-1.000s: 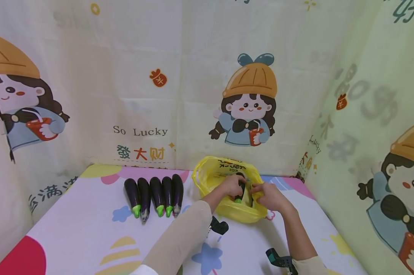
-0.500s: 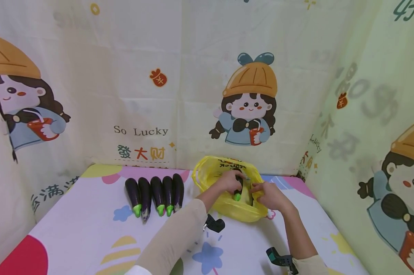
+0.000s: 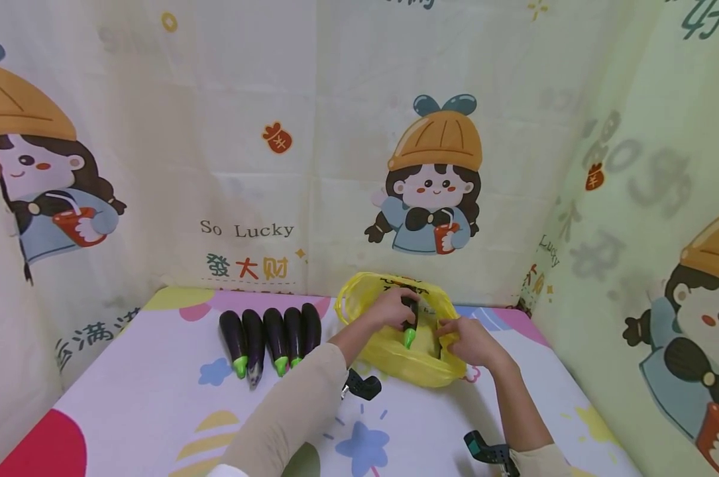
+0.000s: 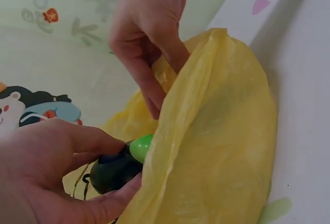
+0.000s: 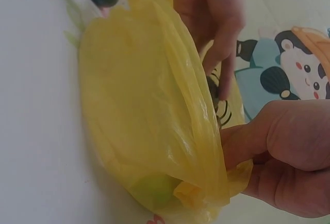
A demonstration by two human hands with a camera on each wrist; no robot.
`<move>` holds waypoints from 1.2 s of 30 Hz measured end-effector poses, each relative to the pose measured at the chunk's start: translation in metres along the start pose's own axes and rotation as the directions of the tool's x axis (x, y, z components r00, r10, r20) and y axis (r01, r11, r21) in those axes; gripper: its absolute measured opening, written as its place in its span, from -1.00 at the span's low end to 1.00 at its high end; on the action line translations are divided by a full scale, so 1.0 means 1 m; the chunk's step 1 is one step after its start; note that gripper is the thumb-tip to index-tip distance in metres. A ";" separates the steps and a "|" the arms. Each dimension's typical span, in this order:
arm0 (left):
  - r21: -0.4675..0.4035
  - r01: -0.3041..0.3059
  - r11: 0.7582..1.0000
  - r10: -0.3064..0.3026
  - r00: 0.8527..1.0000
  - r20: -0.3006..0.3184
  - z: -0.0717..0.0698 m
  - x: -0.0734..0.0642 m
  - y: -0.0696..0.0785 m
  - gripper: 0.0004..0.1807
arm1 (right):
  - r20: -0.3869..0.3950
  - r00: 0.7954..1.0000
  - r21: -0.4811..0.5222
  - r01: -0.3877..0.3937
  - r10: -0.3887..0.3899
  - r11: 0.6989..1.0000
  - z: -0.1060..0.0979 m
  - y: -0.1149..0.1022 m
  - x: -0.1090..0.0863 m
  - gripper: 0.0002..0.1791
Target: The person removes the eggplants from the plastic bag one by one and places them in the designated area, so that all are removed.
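A yellow plastic bag lies with its mouth spread toward me. My left hand is in that mouth and grips a dark eggplant, its green stem end pointing down toward me. In the left wrist view the thumb and fingers wrap the eggplant, whose bright green tip lies beside the bag's edge. At the bag's right side my right hand pinches the rim. Seen from the right wrist, the right hand's fingers hold the gathered plastic. A light green patch shows through the bag's wall.
Several eggplants lie side by side left of the bag, stem ends mostly toward me. The table has a patterned cover. Printed curtains hang close behind and along both sides. Each forearm wears a black camera mount.
My left hand has shifted up and a little left within the bag mouth, with the eggplant in its grip. The right hand keeps its place on the rim.
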State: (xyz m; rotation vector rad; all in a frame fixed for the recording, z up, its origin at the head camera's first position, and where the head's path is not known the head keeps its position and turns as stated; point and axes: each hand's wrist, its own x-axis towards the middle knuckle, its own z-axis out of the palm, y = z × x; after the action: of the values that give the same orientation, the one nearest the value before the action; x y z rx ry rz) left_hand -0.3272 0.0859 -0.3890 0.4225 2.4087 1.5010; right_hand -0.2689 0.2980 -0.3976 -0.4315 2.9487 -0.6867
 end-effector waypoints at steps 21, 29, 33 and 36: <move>-0.044 -0.072 0.996 0.074 0.996 0.049 -0.025 -0.048 0.021 -0.50 | 0.011 1.000 0.003 -0.018 0.018 1.000 0.000 0.000 0.000 -0.54; -0.037 -0.075 0.997 0.075 0.997 0.011 -0.044 -0.068 0.011 -0.47 | 0.013 1.000 -0.017 -0.021 0.021 1.000 0.001 0.000 0.001 -0.54; -0.065 -0.073 0.995 0.073 0.997 0.000 -0.051 -0.076 0.004 -0.45 | 0.009 1.000 -0.029 -0.011 0.011 1.000 0.001 0.001 0.001 -0.54; -0.062 -0.072 0.995 0.072 0.997 -0.007 -0.056 -0.082 -0.002 -0.45 | 0.006 1.000 -0.033 -0.002 0.003 0.999 0.000 0.001 0.001 -0.54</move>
State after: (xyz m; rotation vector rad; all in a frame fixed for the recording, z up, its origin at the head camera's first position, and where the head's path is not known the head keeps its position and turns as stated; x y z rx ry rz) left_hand -0.2728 0.0077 -0.3607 0.4983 2.3661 1.6044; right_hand -0.2700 0.2989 -0.3984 -0.4318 2.9578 -0.6368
